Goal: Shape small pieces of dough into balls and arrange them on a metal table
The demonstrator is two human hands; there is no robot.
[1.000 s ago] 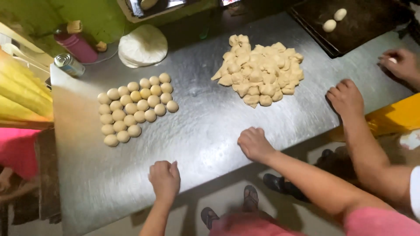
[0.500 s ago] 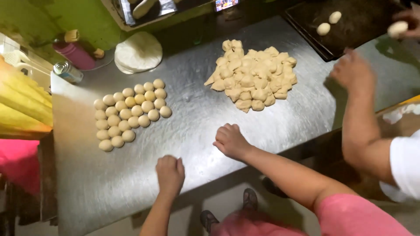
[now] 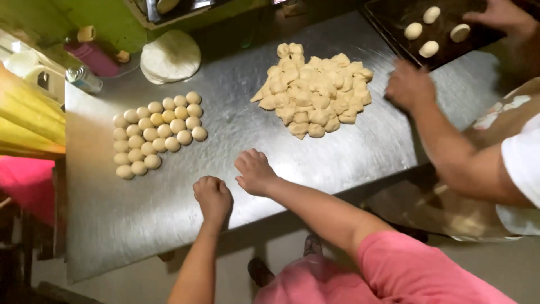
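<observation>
Palms down on the tabletop (image 3: 169, 225): my left hand (image 3: 213, 198) and right hand (image 3: 255, 172) look cupped, perhaps rolling dough; I cannot tell.

A bakery or food-prep kitchen: a steel tabletop (image 3: 169, 225) fills the frame, with rows of rolled dough balls (image 3: 157, 132) at left, a heap of cut dough pieces (image 3: 315, 90) at centre, and a dark baking tray (image 3: 394, 17) at upper right.
</observation>
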